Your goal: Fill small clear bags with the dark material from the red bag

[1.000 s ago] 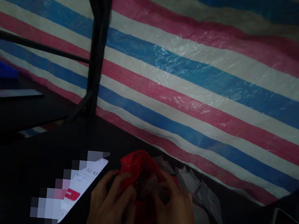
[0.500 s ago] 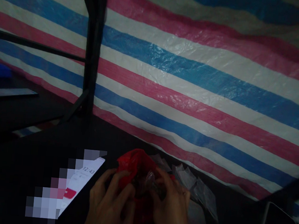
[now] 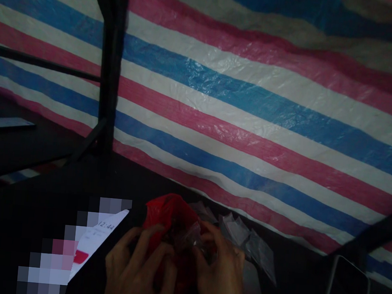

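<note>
Head view, low in the frame: the left hand (image 3: 139, 270) and right hand (image 3: 220, 277) meet over a red bag (image 3: 169, 220) resting on the dark bench (image 3: 40, 206), close in front of the person. The left grip is clamped on the bag's near edge, fingers curled into the plastic, apparently to keep the mouth spread. The right grip pinches a small clear packet (image 3: 188, 235) at the bag's mouth, thumb and fingertips together on it; whether the packet is partly inside the bag is hard to tell in this dim light. Just left of the hands lies a lit phone (image 3: 100, 239), screen up, angled so it can be read from where the person sits. To the right of the bag, more clear packets (image 3: 252, 245) lie loosely overlapped in a row on the bench, within easy reach of the right hand. At the far right edge sits a dark thing with a pale rim (image 3: 349, 281), too dim to identify. Behind everything hangs a striped tarp (image 3: 255, 102) in red, white and blue, with a black frame post (image 3: 110, 61) standing before it at left.
</note>
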`<state>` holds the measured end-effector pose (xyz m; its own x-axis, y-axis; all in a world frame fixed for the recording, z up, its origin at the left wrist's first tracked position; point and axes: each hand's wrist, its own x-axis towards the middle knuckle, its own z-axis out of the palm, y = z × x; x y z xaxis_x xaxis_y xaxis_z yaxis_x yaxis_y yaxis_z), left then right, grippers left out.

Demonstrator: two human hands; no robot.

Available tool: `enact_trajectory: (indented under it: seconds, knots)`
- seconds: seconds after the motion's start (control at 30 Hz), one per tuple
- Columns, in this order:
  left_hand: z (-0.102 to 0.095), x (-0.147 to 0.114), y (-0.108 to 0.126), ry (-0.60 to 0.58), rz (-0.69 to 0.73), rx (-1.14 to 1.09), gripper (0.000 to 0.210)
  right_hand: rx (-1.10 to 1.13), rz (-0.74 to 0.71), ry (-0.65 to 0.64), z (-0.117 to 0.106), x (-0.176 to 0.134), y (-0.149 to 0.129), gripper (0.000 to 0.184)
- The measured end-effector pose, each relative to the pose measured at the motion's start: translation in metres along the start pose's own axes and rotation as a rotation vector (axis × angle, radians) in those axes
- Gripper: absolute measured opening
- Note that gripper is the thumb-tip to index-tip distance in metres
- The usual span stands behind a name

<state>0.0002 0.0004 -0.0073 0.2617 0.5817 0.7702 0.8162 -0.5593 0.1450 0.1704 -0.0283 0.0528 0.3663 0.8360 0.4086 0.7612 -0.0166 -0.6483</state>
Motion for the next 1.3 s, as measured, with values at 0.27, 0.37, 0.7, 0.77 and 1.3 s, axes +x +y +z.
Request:
enact_trajectory:
  seconds: [0.27, 0.37, 0.7, 0.77, 1.3]
  knots:
    - [0.018, -0.004, 0.012, -0.07, -0.096, -0.002, 0.033, 0.339, 0.1, 0.024, 0.003, -0.004, 0.008, 0.046]
    - [0.023, 0.002, 0.023, 0.016, -0.202, -0.121, 0.033, 0.475, 0.124, -0.093, 0.003, -0.006, 0.013, 0.058]
    - [0.009, 0.027, 0.045, 0.127, -0.282, -0.426, 0.03, 0.685, 0.058, -0.104, -0.03, -0.007, 0.01, 0.024]
    - [0.006, 0.031, 0.05, 0.133, -0.307, -0.493, 0.029, 0.589, 0.043, -0.063, -0.035, -0.005, 0.009, 0.017]
    - [0.007, 0.024, 0.059, -0.014, -0.427, -0.727, 0.034, 0.44, 0.195, -0.1, -0.1, -0.004, 0.04, 0.025]
